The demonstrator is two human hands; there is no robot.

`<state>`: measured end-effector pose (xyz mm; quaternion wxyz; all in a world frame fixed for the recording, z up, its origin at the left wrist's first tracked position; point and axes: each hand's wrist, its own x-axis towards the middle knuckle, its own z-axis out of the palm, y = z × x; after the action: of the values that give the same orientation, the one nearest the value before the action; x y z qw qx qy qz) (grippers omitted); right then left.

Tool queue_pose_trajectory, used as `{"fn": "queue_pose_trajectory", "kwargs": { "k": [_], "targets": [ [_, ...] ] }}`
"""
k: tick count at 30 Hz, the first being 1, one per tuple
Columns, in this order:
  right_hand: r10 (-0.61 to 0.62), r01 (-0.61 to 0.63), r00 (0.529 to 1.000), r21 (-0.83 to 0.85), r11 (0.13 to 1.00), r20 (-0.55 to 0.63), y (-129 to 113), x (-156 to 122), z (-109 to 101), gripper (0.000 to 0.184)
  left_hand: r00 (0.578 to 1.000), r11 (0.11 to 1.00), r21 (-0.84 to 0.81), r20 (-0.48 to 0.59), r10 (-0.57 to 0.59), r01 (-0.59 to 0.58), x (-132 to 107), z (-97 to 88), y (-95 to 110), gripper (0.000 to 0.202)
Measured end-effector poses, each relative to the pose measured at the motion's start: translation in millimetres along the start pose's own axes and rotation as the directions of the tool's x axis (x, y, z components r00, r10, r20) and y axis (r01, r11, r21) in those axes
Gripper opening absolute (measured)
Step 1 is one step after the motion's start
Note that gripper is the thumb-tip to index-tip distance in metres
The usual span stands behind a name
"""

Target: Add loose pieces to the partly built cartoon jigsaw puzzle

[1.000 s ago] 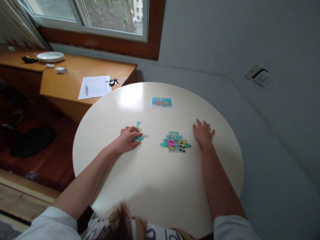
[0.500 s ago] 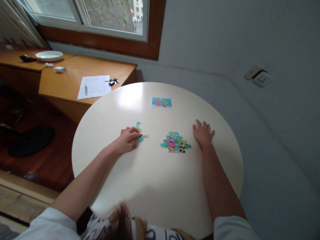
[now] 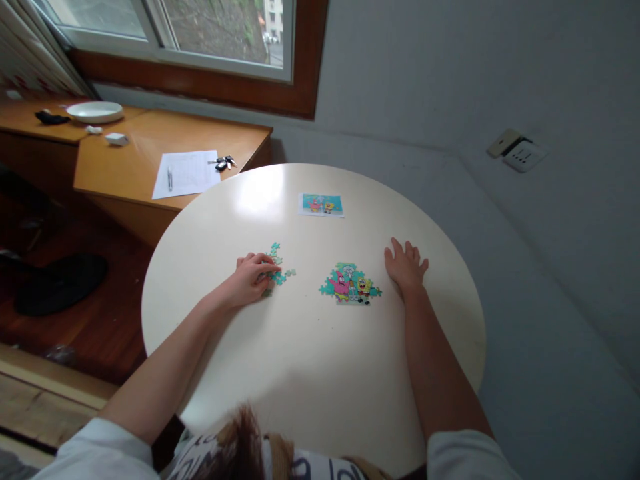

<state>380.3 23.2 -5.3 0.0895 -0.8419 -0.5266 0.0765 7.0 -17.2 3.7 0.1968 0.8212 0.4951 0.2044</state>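
Note:
My left hand point(image 3: 253, 275) is over a loose cluster of green-blue jigsaw puzzle pieces point(image 3: 279, 277) on the left part of the round table. Its fingers are curled together, and they hide whatever lies between them. My right hand point(image 3: 406, 267) rests on the tabletop with its fingers spread and nothing in them. Between the hands, closer to the right one, lies a partly joined jigsaw puzzle point(image 3: 351, 285) with a pink starfish figure, a yellow square figure and a pale figure behind them. Its outer edges are jagged.
A small picture card point(image 3: 321, 205) with similar figures lies towards the far side of the round white table point(image 3: 300, 360). Beyond it on the left, a wooden desk point(image 3: 140, 130) holds paper point(image 3: 187, 175), a pen, keys point(image 3: 223, 163) and a white dish point(image 3: 95, 111).
My left hand's fingertips have drawn back slightly to the left over the loose pieces. The right hand and the joined puzzle stay in place; the view has shifted a little.

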Motion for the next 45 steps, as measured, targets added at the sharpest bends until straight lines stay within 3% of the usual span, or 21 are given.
{"fn": "queue_pose_trajectory", "kwargs": {
  "k": [7,21,45],
  "targets": [
    [-0.006,0.006,1.000,-0.031,0.999,0.001,-0.7,-0.6,-0.4,0.055,1.000,1.000,0.013,0.018,-0.010,0.010,-1.6,-3.5,5.1,0.037],
    [0.001,-0.001,1.000,-0.006,1.000,0.005,-0.6,-0.6,-0.2,0.055,0.994,0.995,0.020,-0.048,-0.102,0.103,0.3,-1.8,7.0,0.014],
    [-0.008,0.008,1.000,-0.006,1.000,-0.010,0.8,0.1,1.7,0.055,0.990,0.993,0.036,-0.095,-0.107,0.111,3.2,5.3,9.4,0.019]
  ]
}}
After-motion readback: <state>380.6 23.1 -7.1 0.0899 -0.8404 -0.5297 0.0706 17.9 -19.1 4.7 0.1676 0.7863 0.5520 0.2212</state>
